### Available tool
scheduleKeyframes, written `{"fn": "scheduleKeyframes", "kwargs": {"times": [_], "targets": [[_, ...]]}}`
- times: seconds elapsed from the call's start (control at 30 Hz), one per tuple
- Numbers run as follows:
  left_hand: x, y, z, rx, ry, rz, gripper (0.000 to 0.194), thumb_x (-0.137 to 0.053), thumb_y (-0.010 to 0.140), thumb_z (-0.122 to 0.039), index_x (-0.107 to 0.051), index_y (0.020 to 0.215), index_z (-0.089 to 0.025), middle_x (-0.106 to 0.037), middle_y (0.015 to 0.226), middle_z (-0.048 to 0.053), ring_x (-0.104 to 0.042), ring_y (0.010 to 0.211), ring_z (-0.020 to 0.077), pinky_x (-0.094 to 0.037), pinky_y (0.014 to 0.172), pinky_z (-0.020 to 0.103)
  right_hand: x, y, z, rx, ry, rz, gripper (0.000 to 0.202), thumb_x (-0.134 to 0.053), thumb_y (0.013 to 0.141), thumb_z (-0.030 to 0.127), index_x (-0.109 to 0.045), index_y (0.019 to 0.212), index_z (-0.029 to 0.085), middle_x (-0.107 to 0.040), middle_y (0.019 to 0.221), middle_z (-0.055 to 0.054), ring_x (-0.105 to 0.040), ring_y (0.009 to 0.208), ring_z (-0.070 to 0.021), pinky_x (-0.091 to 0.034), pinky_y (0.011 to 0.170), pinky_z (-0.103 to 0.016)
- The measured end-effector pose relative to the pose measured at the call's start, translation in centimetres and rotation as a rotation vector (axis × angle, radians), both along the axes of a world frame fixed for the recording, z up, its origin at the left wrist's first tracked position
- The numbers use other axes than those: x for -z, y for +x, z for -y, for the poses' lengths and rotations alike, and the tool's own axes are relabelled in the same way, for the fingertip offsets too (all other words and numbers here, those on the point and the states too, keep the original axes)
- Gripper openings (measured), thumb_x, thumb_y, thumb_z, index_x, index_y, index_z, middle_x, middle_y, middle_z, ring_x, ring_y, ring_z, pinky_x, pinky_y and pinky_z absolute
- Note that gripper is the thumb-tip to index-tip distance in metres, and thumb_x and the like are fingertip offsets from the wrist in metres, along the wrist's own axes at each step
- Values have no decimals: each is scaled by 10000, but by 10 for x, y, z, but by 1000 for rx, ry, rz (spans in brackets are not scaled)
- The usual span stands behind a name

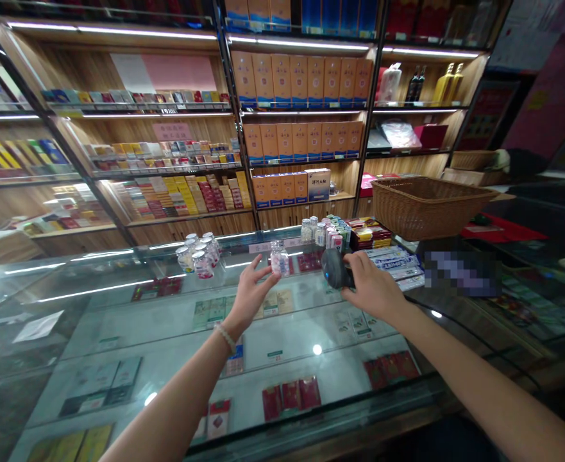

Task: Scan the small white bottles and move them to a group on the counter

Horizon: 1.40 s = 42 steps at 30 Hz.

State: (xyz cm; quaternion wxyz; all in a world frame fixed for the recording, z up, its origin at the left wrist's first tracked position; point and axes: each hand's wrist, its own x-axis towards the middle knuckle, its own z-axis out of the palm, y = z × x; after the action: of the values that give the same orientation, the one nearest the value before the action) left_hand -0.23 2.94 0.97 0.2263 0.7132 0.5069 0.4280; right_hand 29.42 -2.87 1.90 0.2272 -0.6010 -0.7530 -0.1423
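My left hand [252,290], with a beaded bracelet at its wrist, is over the glass counter [306,340], fingers apart. Its fingertips are at the left side of a small clear jar [279,259] with pink and white contents; whether they touch it I cannot tell. My right hand [371,285] is wrapped around a black handheld barcode scanner [333,268], whose head shows a small blue light and points left towards the jar. To the left, several similar small jars [202,263] stand in a cluster on the glass.
Behind the scanner are more small bottles [333,232] and stacked red and yellow packs [367,233]. A wicker basket [419,208] stands at the back right, beyond flat blue-white packets [392,263]. A dark cable [469,337] crosses the right side. Shelves of boxes [301,80] line the wall.
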Motion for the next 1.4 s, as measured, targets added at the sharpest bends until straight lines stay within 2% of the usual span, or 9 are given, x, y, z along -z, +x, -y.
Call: {"fn": "scheduleKeyframes", "kwargs": {"times": [0.13, 0.27, 0.47, 0.77, 1.07, 1.23, 1.4], "targets": [[0, 1, 1, -5, 6, -16, 423, -622, 885, -562, -791, 1130, -261, -414, 1617, 86, -365, 1488, 336, -227, 1249, 504, 0, 2, 2, -43, 1, 21, 441, -589, 814, 261, -432, 1221, 198, -565, 1178, -106, -595, 1064, -266, -445, 659, -309], [-1, 4, 5, 7, 8, -35, 419, -618, 889, -556, -789, 1137, -265, -408, 1620, 85, -370, 1483, 338, -236, 1244, 516, 9, 3, 2, -77, 7, 54, 468, -584, 816, 240, -420, 1251, 189, -559, 1224, -126, -585, 1081, -270, -459, 676, -316], [-2, 5, 8, 23, 15, -64, 416, -612, 892, -554, -786, 1137, -267, -414, 1617, 82, -370, 1482, 333, -234, 1243, 519, 17, 4, 1, -33, -30, 75, 468, -593, 820, 252, -432, 1251, 168, -556, 1233, -136, -571, 1094, -275, -474, 696, -328], [-2, 7, 9, 39, 21, -20, 429, -623, 878, -569, -788, 1138, -270, -427, 1608, 68, -375, 1477, 332, -235, 1246, 494, 16, 3, 6, 11, -106, 119, 426, -583, 845, 272, -468, 1242, 166, -540, 1257, -138, -564, 1094, -272, -488, 691, -335], [0, 7, 8, 32, 21, -28, 419, -628, 875, -565, -790, 1132, -276, -428, 1610, 57, -377, 1474, 330, -232, 1248, 482, 17, 5, 4, -17, -151, 117, 430, -576, 841, 293, -496, 1247, 173, -551, 1252, -139, -549, 1107, -273, -483, 733, -332], [0, 8, 8, 27, 18, -33, 424, -629, 876, -556, -788, 1136, -262, -424, 1612, 70, -372, 1477, 329, -228, 1248, 487, 20, 7, 3, -37, -105, 116, 443, -567, 834, 306, -518, 1247, 154, -555, 1275, -154, -536, 1112, -285, -477, 805, -361], [-1, 8, 10, 23, 30, -27, 417, -631, 877, -559, -789, 1124, -264, -422, 1614, 67, -387, 1470, 331, -241, 1246, 489, 24, 9, 1, -63, -8, 161, 491, -606, 795, 312, -561, 1247, 122, -559, 1336, -189, -502, 1160, -334, -426, 962, -443]]}}
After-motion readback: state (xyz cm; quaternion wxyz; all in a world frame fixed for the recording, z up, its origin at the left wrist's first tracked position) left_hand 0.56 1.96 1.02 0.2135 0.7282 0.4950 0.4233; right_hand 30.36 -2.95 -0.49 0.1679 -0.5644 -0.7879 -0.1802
